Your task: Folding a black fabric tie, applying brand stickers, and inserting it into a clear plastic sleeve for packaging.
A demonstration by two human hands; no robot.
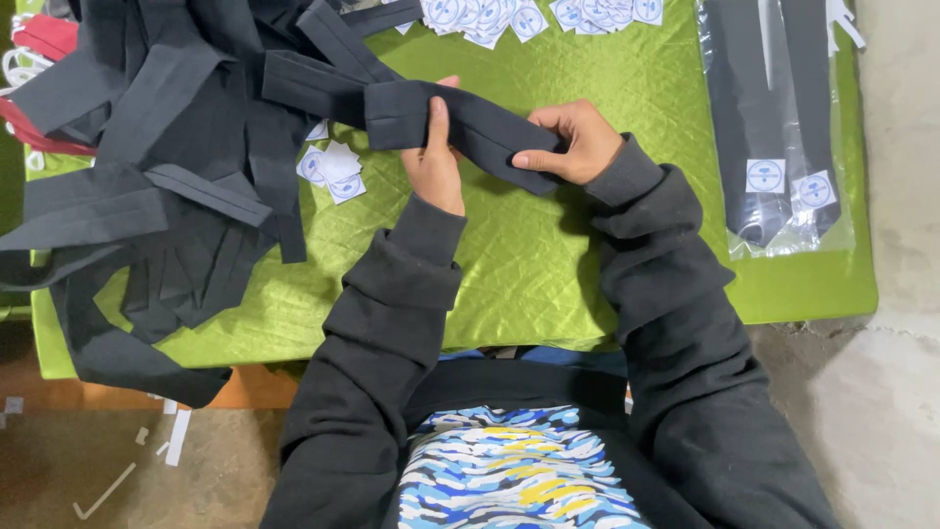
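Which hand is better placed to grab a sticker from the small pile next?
Left. The left hand sits right beside the small sticker pile; the right hand pinches the dark strip farther away.

A low table covered with a shiny green cloth point(529, 264) stands on a bare concrete floor point(881, 392). On the cloth's left side lies a heap of dark fabric strips point(166, 167), spilling over the edge. White round-printed labels point(333, 167) lie beside the heap, more labels point(529, 15) along the far edge. Clear bags of dark folded pieces point(778, 118) rest at the right.
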